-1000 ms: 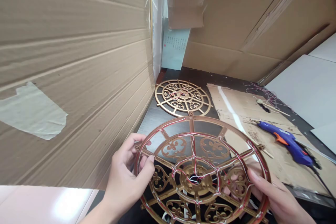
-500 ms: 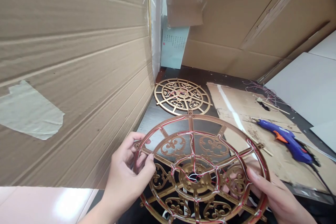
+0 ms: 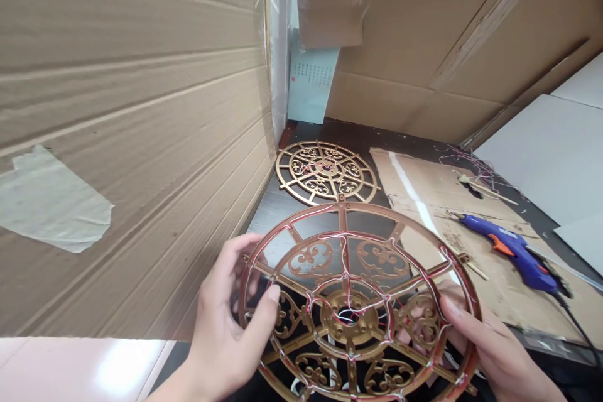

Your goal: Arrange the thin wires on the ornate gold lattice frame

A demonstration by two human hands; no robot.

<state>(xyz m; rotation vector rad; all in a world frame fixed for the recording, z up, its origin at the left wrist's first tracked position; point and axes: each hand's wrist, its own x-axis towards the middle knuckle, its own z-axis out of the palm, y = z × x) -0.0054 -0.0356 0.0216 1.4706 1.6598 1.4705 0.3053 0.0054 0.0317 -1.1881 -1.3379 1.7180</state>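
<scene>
I hold a large round gold openwork frame (image 3: 348, 264) with scroll ornaments, strung with red and white wires, above the near edge of the dark table (image 3: 277, 207). My left hand (image 3: 226, 333) grips its left rim, thumb on top and fingers behind. On the right rim sits my right hand (image 3: 490, 345), its fingers partly behind the lattice. A second, smaller gold frame (image 3: 327, 171) lies flat on the table just beyond.
Tall cardboard sheets (image 3: 132, 138) stand close on the left and across the back. A cardboard mat (image 3: 424, 188) to the right carries a blue glue gun (image 3: 511, 251) with its cord and loose wire scraps (image 3: 471, 166). White boards (image 3: 551, 151) lean at far right.
The held frame has tipped and shifted slightly. My left hand has loosened its pinch and slid lower on the rim, fingers now more spread behind it.
</scene>
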